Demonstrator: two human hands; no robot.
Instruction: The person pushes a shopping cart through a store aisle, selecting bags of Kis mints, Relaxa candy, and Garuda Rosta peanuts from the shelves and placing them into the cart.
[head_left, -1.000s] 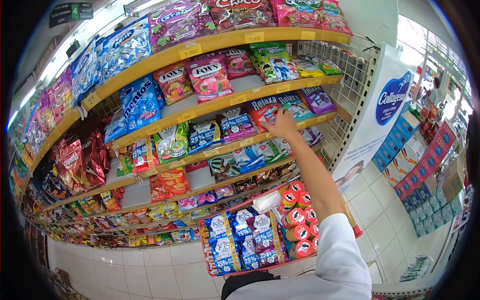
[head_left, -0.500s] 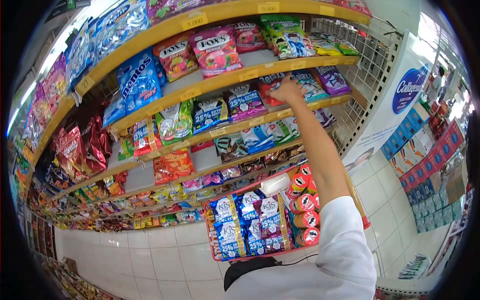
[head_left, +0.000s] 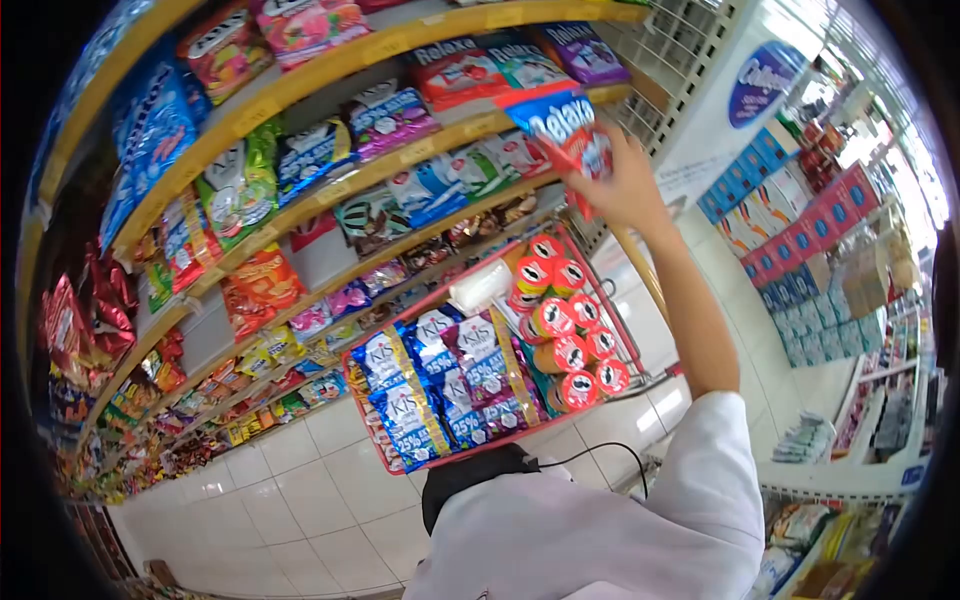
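A: Item one, largest: yellow shelving (head_left: 330, 62), stocked with candy bags, filling the left and top.
B: Item two?
A: Red basket (head_left: 618, 320) below it, holding blue Kis bags (head_left: 440, 385) and red-lidded cans (head_left: 565, 335) (lids face the camera).
B: The hand?
A: Right hand (head_left: 628, 180), arm raised, fingers clasped around a red-and-blue Relaxa bag (head_left: 565, 130), held clear of the shelf, above the basket. Left hand is out of sight.

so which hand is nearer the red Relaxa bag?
Right. The right hand has its grip on the red Relaxa bag, held out in front of the shelves above the basket. The left hand is not in view.
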